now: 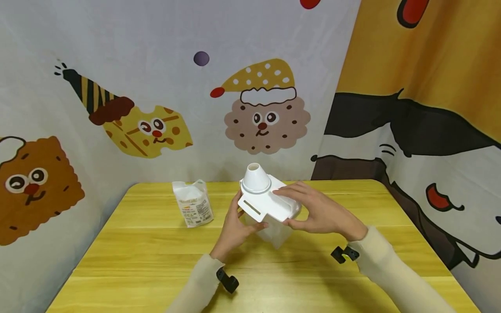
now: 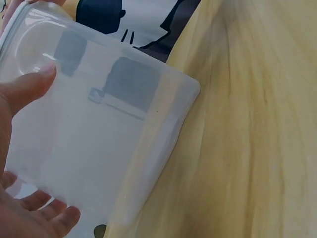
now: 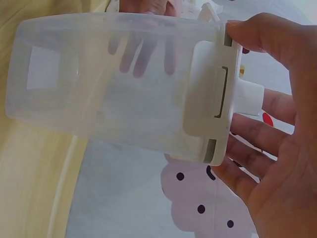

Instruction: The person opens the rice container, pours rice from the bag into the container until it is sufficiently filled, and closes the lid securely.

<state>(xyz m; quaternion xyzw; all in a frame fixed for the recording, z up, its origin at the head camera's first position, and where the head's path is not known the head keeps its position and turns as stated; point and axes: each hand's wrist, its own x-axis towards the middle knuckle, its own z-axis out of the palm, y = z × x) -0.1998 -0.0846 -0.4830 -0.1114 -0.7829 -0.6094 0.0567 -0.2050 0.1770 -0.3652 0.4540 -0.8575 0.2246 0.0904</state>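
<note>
A translucent plastic storage container (image 1: pixel 274 237) with a white lid (image 1: pixel 279 208) is tilted over the middle of the table. A white cone-shaped spout (image 1: pixel 256 179) rises from the lid's left end, and a slotted flap (image 1: pixel 252 210) juts out in front. My left hand (image 1: pixel 235 230) holds the container from the left side, with the thumb (image 2: pixel 32 89) against its wall and the fingers around the far side. My right hand (image 1: pixel 322 211) grips the lid, the thumb (image 3: pixel 257 32) on one edge and the fingers spread over its top. In the right wrist view, the container body (image 3: pixel 138 99) looks see-through with nothing inside.
Back left on the wooden table (image 1: pixel 156 261) stands a white printed bag (image 1: pixel 193 206) with a crumpled top. Behind the table hangs a curtain (image 1: pixel 156 65) with cartoon food figures. A black wrist mount (image 1: pixel 227 280) sits on the left sleeve, another (image 1: pixel 344 254) on the right.
</note>
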